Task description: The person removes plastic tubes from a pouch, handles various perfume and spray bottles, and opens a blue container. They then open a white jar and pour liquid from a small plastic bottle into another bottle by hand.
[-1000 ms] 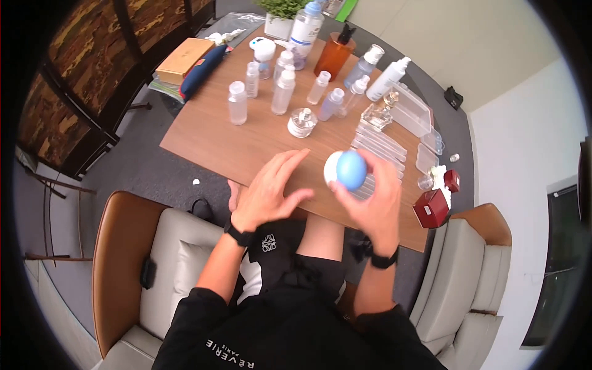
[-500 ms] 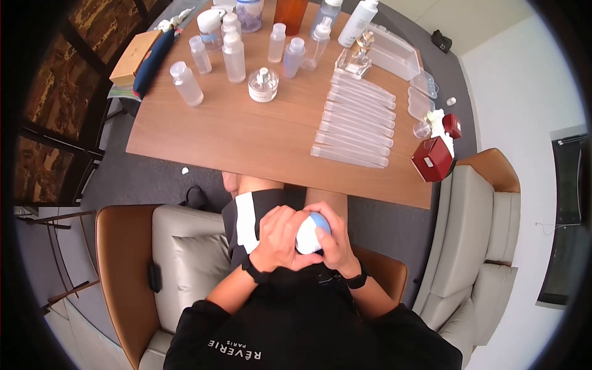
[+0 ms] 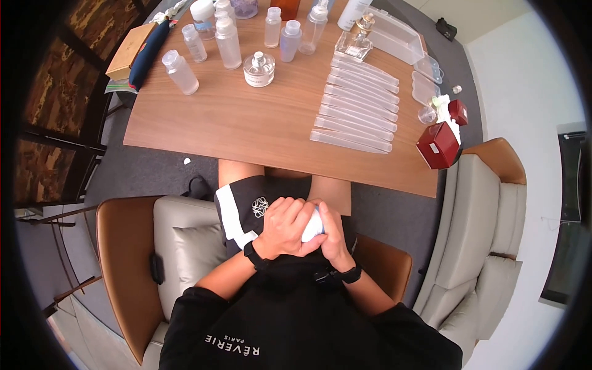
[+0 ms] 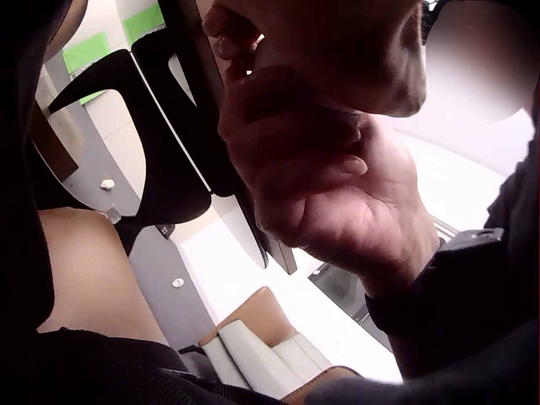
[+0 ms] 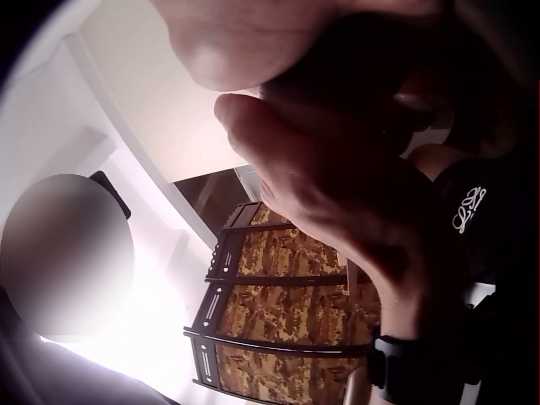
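Over the lap in the head view, both hands close around a rounded white-and-blue container. Its white side shows between them, with a sliver of blue at the right; the rest is hidden by fingers. My left hand grips it from the left, fingers curled over the far side and thumb along the near side. From the right, my right hand wraps it. Both wrist views show the hands dark and pressed close together, the container mostly covered.
On the wooden table ahead stand several clear pump and cap bottles and a glass perfume bottle. Clear flat strips lie in a row at right, near a plastic box and a dark red box.
The right hand has brought the container from above the table down to the lap. The left hand, earlier open beside it, now grips it too and covers more of it.
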Demonstrator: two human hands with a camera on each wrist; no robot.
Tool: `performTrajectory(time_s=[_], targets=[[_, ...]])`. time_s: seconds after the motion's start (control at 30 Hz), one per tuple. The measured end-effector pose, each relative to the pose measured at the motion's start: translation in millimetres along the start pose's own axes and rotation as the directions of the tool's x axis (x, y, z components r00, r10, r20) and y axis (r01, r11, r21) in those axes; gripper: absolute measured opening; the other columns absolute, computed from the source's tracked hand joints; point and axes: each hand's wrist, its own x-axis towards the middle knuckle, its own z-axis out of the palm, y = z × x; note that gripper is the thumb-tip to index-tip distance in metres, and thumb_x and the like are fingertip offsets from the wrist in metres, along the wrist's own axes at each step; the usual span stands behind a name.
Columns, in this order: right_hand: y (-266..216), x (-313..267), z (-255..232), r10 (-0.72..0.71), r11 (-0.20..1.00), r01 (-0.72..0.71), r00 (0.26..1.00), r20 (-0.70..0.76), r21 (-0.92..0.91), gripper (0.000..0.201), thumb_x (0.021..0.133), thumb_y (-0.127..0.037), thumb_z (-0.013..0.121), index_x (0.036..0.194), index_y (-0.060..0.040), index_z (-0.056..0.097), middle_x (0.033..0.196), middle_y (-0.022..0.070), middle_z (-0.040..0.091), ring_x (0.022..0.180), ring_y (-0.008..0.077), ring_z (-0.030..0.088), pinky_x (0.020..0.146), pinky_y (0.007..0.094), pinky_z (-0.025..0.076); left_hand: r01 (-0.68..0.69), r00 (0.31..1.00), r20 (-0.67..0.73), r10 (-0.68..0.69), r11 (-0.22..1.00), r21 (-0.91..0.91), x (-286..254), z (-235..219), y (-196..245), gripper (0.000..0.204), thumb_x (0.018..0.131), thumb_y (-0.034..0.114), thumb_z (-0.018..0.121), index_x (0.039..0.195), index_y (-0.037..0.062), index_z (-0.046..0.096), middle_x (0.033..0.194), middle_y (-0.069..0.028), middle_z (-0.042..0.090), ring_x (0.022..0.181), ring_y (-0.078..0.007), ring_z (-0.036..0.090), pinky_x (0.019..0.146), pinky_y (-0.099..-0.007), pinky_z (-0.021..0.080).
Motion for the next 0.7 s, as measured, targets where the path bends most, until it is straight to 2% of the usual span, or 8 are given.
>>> performTrajectory(time_s=[0.13,0.23,0.4,0.47,0.53,0.6,0.67,0.7], targets=[[3.7,-1.0,-0.3,-0.068,0.995,0.062,0.995,-0.075,-0.081,0.050,0.109,-0.038,0.042,0.098,0.0036,0.067,0.078,0.0111,0.062,0.073,0.0213,0.059,0.067,0.0339,0.045,0.089,0.996,0.020,-0.088,0.996,-0.011,2.6,2.9,8.2,0.049,0.088,0.043,0.071,0.105,-0.0035,0.068,0.083,-0.0151,0.064,0.065,-0.0322,0.060,0.061,-0.0417,0.048],[4.6,2.4,8.4,-0.102,0.994,0.092,0.982,-0.158,-0.064,0.052,0.108,-0.037,0.044,0.096,0.0060,0.071,0.076,0.0107,0.066,0.070,0.0200,0.061,0.065,0.0341,0.046,0.167,0.984,-0.063,-0.164,0.985,0.035,1.0,8.9,11.0,0.038,0.086,0.039,0.072,0.093,0.0021,0.066,0.072,-0.0111,0.053,0.056,-0.0285,0.057,0.054,-0.0389,0.045],[1.2,0.7,22.0,-0.271,0.957,0.230,0.927,-0.260,-0.176,0.047,0.105,-0.032,0.050,0.099,0.0076,0.075,0.082,0.0141,0.073,0.074,0.0200,0.068,0.068,0.0334,0.052,0.352,0.931,-0.080,-0.356,0.934,-0.051,-6.4,7.0,27.3,0.040,0.092,0.034,0.064,0.103,-0.0048,0.064,0.083,-0.0199,0.064,0.064,-0.0366,0.065,0.059,-0.0439,0.053],[-1.8,0.6,21.6,-0.307,0.942,0.257,0.918,-0.251,-0.214,0.044,0.103,-0.031,0.053,0.101,0.0074,0.074,0.085,0.0173,0.075,0.076,0.0248,0.073,0.069,0.0345,0.055,0.433,0.870,-0.173,-0.462,0.883,-0.183,-9.0,11.7,29.6,0.039,0.092,0.034,0.065,0.104,-0.0023,0.065,0.084,-0.0187,0.065,0.067,-0.0366,0.068,0.061,-0.0435,0.056],[-6.3,6.4,22.4,-0.491,0.842,0.402,0.847,-0.205,-0.359,0.044,0.100,-0.033,0.056,0.105,0.0069,0.074,0.087,0.0200,0.075,0.077,0.0307,0.075,0.069,0.0366,0.057,0.465,0.854,-0.134,-0.503,0.853,-0.235,-3.0,5.0,33.0,0.039,0.099,0.034,0.060,0.107,-0.0039,0.064,0.091,-0.0231,0.067,0.072,-0.0408,0.070,0.065,-0.0453,0.058],[-7.0,10.8,15.4,-0.535,0.799,0.450,0.834,-0.132,-0.399,0.043,0.099,-0.033,0.059,0.113,0.0057,0.072,0.094,0.0220,0.076,0.080,0.0353,0.077,0.072,0.0380,0.058,0.482,0.802,-0.103,-0.589,0.739,-0.470,0.3,4.1,30.5,0.042,0.104,0.036,0.055,0.111,-0.0046,0.062,0.092,-0.0245,0.066,0.074,-0.0433,0.069,0.067,-0.0453,0.057],[-9.2,16.4,8.3,-0.589,0.706,0.518,0.808,0.006,-0.482,0.043,0.099,-0.033,0.061,0.118,0.0047,0.070,0.100,0.0227,0.076,0.083,0.0355,0.077,0.073,0.0386,0.059,0.505,0.802,-0.031,-0.597,0.704,-0.500,-2.5,-0.6,23.1,0.048,0.108,0.042,0.050,0.116,-0.0043,0.060,0.100,-0.0221,0.068,0.083,-0.0393,0.071,0.068,-0.0432,0.056],[-10.3,20.0,3.7,-0.567,0.714,0.526,0.822,0.059,-0.462,0.044,0.099,-0.034,0.061,0.122,0.0036,0.070,0.103,0.0232,0.076,0.085,0.0370,0.077,0.073,0.0390,0.059,0.533,0.769,0.049,-0.637,0.598,-0.598,-4.7,-0.5,18.8,0.049,0.109,0.044,0.048,0.118,-0.0030,0.060,0.103,-0.0188,0.068,0.086,-0.0337,0.071,0.070,-0.0401,0.055]])
